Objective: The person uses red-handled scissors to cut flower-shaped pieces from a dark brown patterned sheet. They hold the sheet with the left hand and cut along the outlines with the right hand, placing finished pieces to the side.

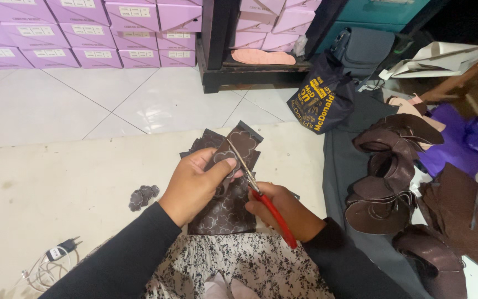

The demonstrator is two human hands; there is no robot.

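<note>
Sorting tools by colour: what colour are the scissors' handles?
Red, on the scissors in the right hand; head view.

A dark brown leather strip [233, 166] with traced outlines, held upright against red-handled scissors [261, 194].

Background, head view. Stacked lilac boxes [84, 33] line the far wall on a white tiled floor [73, 99]. Dark wooden shelf [250, 72] at centre, with a pink insole-shaped piece [263, 56] lying on it. Navy printed bag [321, 99] leans just beside the shelf. Right side: pile of curved dark brown leather pieces [388, 177] on grey cloth [344, 166]; purple fabric [460, 138] behind. White charger cable [48, 263] at lower left.
</note>
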